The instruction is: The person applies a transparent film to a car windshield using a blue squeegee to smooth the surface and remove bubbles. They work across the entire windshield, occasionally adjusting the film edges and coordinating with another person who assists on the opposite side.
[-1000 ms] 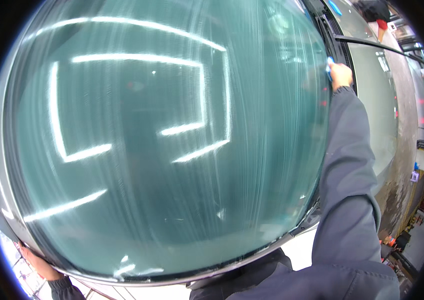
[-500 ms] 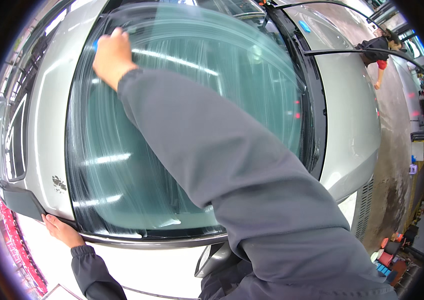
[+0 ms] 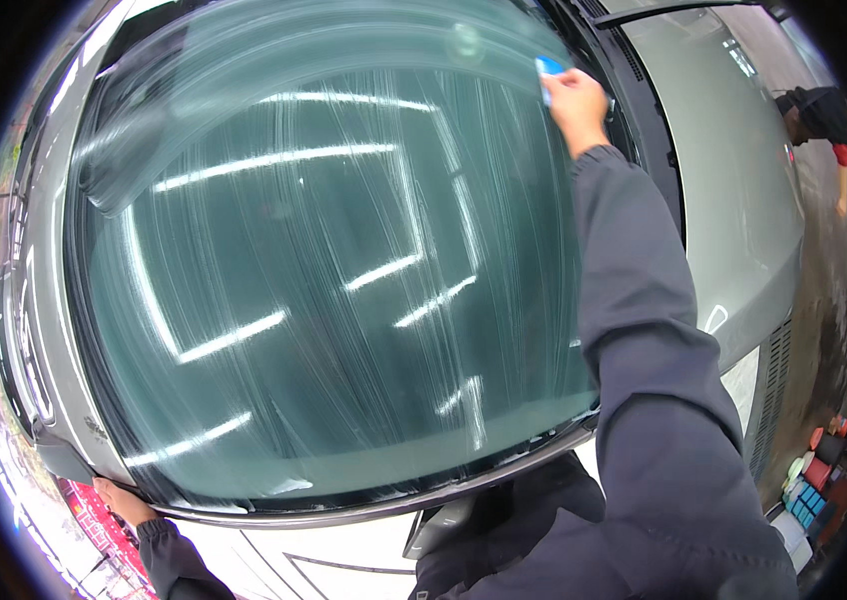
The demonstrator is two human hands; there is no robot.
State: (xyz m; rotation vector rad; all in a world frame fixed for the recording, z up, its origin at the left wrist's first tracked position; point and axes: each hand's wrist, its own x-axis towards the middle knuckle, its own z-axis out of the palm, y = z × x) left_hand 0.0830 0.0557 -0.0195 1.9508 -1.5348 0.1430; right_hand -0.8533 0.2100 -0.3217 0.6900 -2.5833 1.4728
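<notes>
A car windshield fills most of the view, streaked with whitish smear marks and ceiling-light reflections. My right hand reaches to its far right edge in a dark grey sleeve and presses a small blue pad against the glass. My left hand rests at the lower left, fingers curled on the car body's edge near the windshield corner.
The silver hood lies to the right, with raised wiper arms above it. Another person in dark clothes bends over at the far right. Several coloured containers stand on the wet floor at lower right.
My right hand swept from the windshield's upper left across to its right edge. The view shifted slightly; my left hand stayed at the lower left corner.
</notes>
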